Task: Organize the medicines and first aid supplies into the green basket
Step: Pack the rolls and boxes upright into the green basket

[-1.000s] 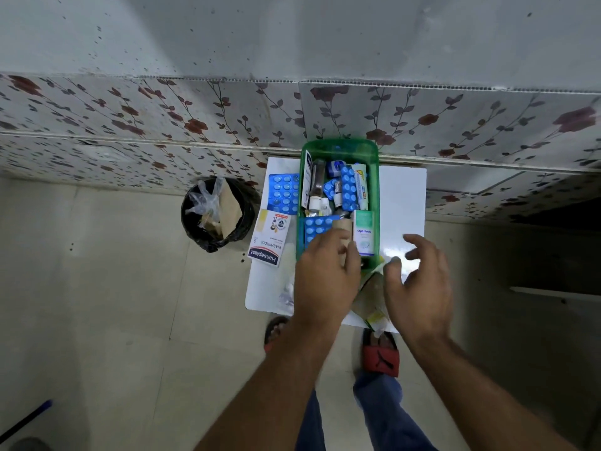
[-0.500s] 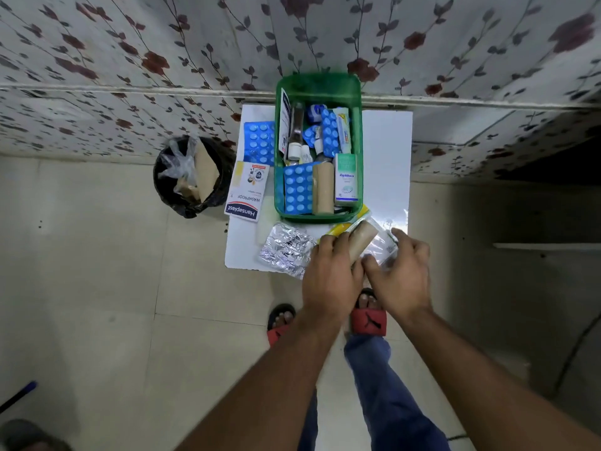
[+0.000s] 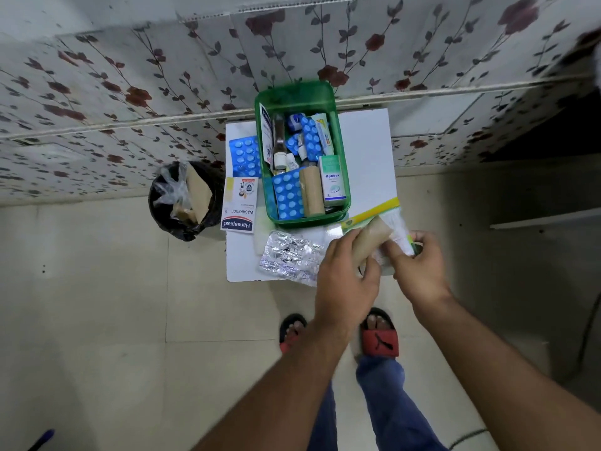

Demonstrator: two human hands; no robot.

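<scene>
My left hand (image 3: 346, 281) gripped a tan roll (image 3: 370, 237) with a matt, cloth-like surface, while my right hand (image 3: 419, 268) pinched its clear, glossy plastic wrapper (image 3: 398, 236). The green basket (image 3: 338, 131) was translucent, shiny plastic. Inside it, blue blister strips (image 3: 287, 196) showed a smooth plastic sheen beside a second matt tan roll (image 3: 311, 195) and a printed cardboard carton (image 3: 333, 182). On the smooth white tabletop (image 3: 367, 151) lay a crinkled silver foil strip (image 3: 291, 257), brightly reflective, and a flat paper plaster packet (image 3: 239, 205). The bin's black liner (image 3: 182, 227) looked like thin glossy plastic. The floor tiles (image 3: 97, 288) appeared smooth with a dull finish.
</scene>
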